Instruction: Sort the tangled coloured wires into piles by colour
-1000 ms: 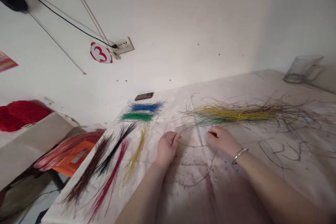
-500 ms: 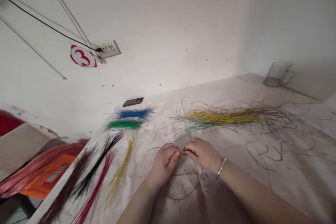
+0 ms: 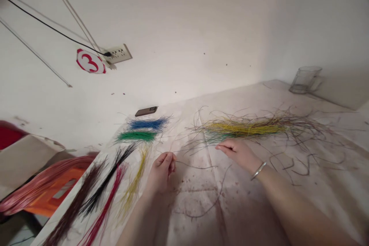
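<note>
**Hands and strands on a cloth-covered counter** (image 3: 331,102). The step in hand is judged to be the separation of single strands from a tangled mass. The left hand (image 3: 161,173), at lower centre, is clamped with its fingers curled together, and a thin dark strand (image 3: 196,166) runs from it toward the right of the frame. The right hand (image 3: 238,153) lies apart from the left, its fingers together and loosely extended; nothing is seen held. It is just below the mixed heap (image 3: 245,127), one long multicoloured mass of mainly yellow and green strands, with other colours at its right end. Fine crossed strands such as these are judged to call for a light pinch on one strand at a time.

Six separate bunches are laid out left of the hands. Two lie crosswise near the frame's centre: the blue bunch (image 3: 147,124) above the green bunch (image 3: 137,136). Four fan toward the lower left: the brown bunch (image 3: 77,200), black bunch (image 3: 105,182), red bunch (image 3: 105,203) and yellow bunch (image 3: 135,184). Loose dark strands lie on the cloth at lower centre and right. One phone (image 3: 146,111) lies beyond the blue bunch, and one glass jug (image 3: 305,80) stands at the upper right. One bracelet (image 3: 258,171) is worn on the right wrist.
</note>
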Available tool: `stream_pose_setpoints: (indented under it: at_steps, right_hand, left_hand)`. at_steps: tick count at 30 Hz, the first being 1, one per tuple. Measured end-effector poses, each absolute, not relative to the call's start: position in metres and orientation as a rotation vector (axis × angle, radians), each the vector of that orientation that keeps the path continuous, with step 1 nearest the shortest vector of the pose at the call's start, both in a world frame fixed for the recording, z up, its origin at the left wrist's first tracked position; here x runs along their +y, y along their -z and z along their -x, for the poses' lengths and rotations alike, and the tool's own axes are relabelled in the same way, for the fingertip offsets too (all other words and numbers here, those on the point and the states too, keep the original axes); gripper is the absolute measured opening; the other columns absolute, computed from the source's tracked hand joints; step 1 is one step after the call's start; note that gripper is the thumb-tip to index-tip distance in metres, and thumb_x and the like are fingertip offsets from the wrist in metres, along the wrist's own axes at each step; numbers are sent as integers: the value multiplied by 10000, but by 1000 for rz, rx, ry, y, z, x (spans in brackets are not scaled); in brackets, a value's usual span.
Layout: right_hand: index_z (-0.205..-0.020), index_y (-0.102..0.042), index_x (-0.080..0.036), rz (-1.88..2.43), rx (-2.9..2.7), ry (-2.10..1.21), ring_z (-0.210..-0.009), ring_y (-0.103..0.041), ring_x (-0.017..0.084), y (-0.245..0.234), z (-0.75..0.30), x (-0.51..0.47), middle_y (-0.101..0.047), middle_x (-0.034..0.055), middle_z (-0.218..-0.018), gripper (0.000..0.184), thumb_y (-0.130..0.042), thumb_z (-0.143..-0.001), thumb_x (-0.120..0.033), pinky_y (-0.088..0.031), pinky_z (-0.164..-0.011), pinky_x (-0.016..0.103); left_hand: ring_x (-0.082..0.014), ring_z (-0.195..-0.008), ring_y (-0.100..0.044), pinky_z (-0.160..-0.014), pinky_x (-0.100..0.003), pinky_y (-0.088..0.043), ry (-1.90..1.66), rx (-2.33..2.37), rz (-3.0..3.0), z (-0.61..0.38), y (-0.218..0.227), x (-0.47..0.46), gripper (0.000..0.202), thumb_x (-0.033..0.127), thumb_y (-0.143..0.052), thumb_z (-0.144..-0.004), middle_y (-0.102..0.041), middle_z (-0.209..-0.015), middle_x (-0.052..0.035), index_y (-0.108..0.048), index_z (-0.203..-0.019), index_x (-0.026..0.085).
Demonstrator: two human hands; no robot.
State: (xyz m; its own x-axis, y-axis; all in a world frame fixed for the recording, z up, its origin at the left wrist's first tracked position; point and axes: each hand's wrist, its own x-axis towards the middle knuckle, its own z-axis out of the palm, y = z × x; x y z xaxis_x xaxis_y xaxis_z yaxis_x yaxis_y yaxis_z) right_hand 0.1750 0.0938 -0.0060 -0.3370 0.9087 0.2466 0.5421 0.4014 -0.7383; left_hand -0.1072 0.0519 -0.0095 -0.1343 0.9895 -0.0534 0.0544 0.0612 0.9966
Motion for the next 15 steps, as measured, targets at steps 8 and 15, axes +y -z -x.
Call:
stream_pose_setpoints:
  at_steps: [8,15]
  right_hand:
    - [-735,-631,-181,1254,-1435,-1154,-664,-543,155,3,-171,87,-671,59,-836,327,-504,-811,-474,-398,-573,264]
    - [-768,-598,-193,1186,-1141,-1226,-560,-413,121,11,-173,90,-534,16,-682,342,-534,-760,-529,-326,-488,248]
  left_hand:
    - [-101,-496,-416,-481,-202,-315,-1080,1598,-1341,109,9,48,370,455,-596,-774,-448,-528,53,-698,-955,149]
    - [-71,-438,-338,-446,-190,-265,-743,1473,-1481,100,-3,38,211,353,-609,-754,-466,-516,54,-692,-799,164]
